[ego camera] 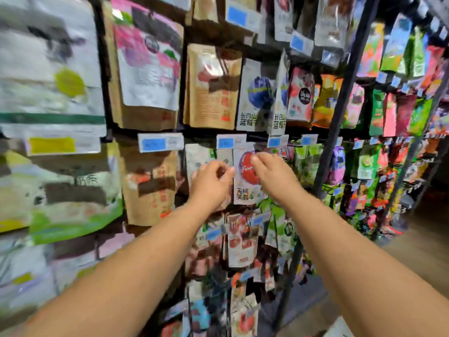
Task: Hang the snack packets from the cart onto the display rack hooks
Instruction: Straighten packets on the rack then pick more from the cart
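item: snack packet (245,188), white, red disc on the face, dark lettering low down. upright, face to the camera.

place: middle row of the display rack (340,105), just under a blue price tag (228,141). whether its top sits on a hook cannot be told; fingers and blur cover that spot.

left hand (210,184): fingers curled, pinching the packet's left edge about halfway up.

right hand (274,173): fingers bent down over the top right corner, pinching it; the knuckles cover part of the red disc.

edges: the left edge overlaps a pale packet (196,159) behind it. the right edge lies against crowded green and red packs. the bottom edge ends above a strawberry packet (241,242) in the next row down.

neighbours above: brown kraft pouch (213,93) and blueberry packets (254,98), hanging over the tag row.

room: tight on all sides of the packet, rows nearly touching top and bottom. both forearms reach in from the lower corners with a clear wedge between them. the rack's dark upright post slants just right of the right wrist. bare floor (422,239) shows to the far right, beyond the post.

far left packs: blurred, unreadable.
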